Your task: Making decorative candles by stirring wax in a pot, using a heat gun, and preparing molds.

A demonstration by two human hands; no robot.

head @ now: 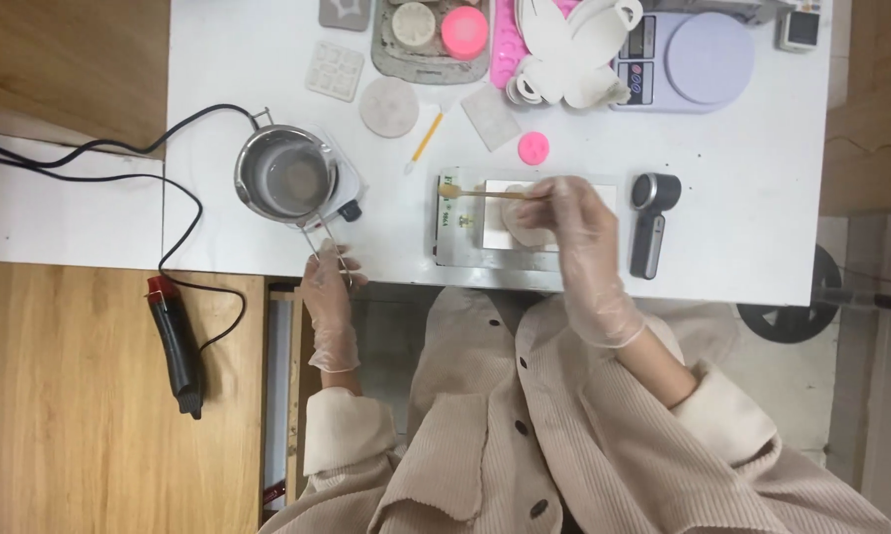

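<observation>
White table [742, 237]: small steel pot [285, 176], wire handle pinched by left hand [327, 292].

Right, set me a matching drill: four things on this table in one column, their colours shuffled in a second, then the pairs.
Things:
1. small pot with the handle at the left hand
2. stirring stick in the right hand
3. round mould above the stick
4. kitchen scale at the far edge

Colours:
A. pale wood
B. lilac
C. silver metal
D. pink

Pairs: 1-C, 2-A, 3-D, 4-B
</observation>
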